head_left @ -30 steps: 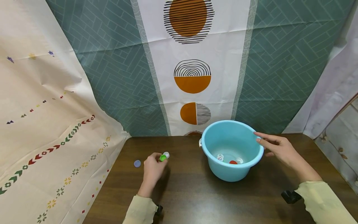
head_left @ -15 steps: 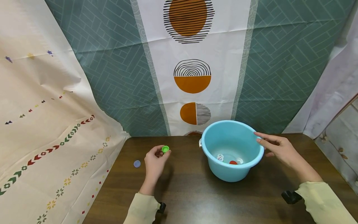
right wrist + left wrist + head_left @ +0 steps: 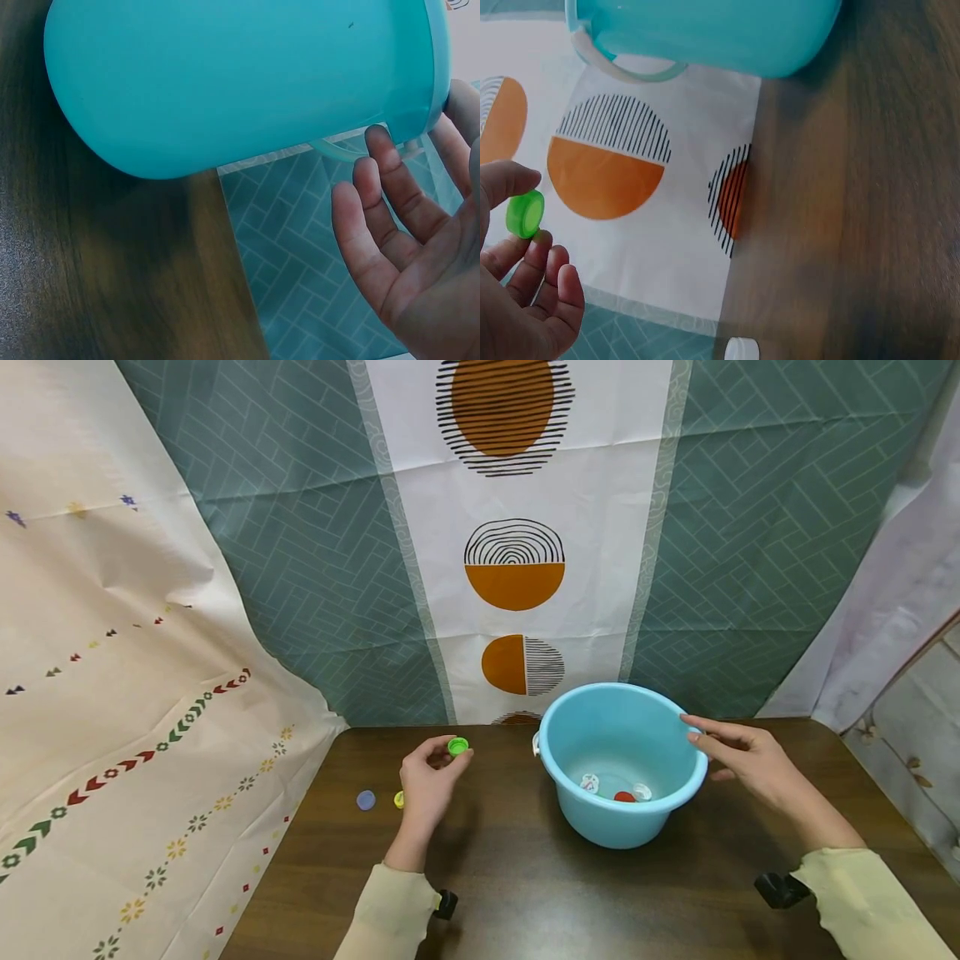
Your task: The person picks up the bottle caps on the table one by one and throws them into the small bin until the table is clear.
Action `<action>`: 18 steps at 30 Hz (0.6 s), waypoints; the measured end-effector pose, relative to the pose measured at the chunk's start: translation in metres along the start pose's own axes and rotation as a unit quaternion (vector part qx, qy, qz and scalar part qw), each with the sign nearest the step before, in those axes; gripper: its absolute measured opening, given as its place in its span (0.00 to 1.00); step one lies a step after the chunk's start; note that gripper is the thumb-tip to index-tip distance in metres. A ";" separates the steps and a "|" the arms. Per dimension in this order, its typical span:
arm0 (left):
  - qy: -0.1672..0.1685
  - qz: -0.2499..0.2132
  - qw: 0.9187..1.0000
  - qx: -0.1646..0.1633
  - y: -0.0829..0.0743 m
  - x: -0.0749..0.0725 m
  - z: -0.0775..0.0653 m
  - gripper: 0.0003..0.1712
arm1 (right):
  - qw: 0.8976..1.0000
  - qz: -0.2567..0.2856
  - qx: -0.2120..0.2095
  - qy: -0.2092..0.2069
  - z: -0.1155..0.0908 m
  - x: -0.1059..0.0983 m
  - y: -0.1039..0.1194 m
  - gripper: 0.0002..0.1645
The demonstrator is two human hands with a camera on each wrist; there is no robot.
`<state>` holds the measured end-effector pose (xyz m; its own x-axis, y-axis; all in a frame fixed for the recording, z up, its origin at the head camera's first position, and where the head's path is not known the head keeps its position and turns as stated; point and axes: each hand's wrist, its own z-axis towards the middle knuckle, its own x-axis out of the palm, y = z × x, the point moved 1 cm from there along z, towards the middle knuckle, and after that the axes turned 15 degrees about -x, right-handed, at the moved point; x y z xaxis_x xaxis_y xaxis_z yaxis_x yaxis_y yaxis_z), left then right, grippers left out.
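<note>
Thumb and fingers of my left hand point(image 3: 429, 781) pinch a green bottle cap point(image 3: 458, 746), which is raised off the table; the left wrist view shows that cap point(image 3: 526, 214) at the fingertips. A light-blue bucket point(image 3: 615, 835) stands upright to its right, with two whitish caps and a red cap point(image 3: 624, 796) on its floor. My right hand point(image 3: 750, 760) holds the bucket's right rim lightly at the fingertips. From the right wrist view, fingers point(image 3: 386, 157) lie by the outer wall beneath the rim.
A purple-blue cap point(image 3: 365, 800) and a partly covered yellow cap point(image 3: 399, 799) lie left of my left hand. The left wrist view has a white cap point(image 3: 742, 349) on the brown table point(image 3: 517, 877). Patterned cloths point(image 3: 352, 568) hang behind and at the sides.
My left hand has lifted the green cap and moved it right and back. The yellow cap has come into sight; the white cap has dropped out of the head view. My right hand stays put.
</note>
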<state>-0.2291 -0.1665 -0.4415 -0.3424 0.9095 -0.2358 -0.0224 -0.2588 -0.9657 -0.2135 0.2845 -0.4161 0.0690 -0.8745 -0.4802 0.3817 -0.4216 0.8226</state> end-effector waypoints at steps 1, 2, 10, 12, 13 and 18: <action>0.003 -0.004 1.000 0.001 -0.002 0.001 0.000 0.16 | 1.000 0.000 0.000 0.000 0.000 0.000 0.000 0.33; 0.006 -0.008 1.000 0.001 -0.003 0.003 0.000 0.16 | 1.000 0.000 0.000 0.000 0.000 0.000 0.001 0.33; 0.022 -0.017 1.000 0.010 -0.013 0.014 0.000 0.16 | 1.000 0.000 0.003 0.000 0.001 0.000 0.001 0.33; 0.023 -0.012 1.000 0.017 -0.017 0.018 0.000 0.15 | 1.000 0.000 0.002 0.000 0.000 0.000 0.001 0.33; 0.023 -0.011 0.999 0.020 -0.019 0.019 0.000 0.14 | 1.000 0.001 0.002 0.000 0.000 0.000 0.001 0.33; 0.029 -0.013 0.999 0.033 -0.027 0.030 -0.002 0.14 | 1.000 -0.001 0.004 0.000 0.000 0.000 0.000 0.33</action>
<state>-0.2365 -0.1318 -0.4222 -0.2858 0.9330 -0.2187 -0.0932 -0.2542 -0.9627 -0.2136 0.2841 -0.4156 0.0686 -0.8731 -0.4827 0.3754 -0.4257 0.8233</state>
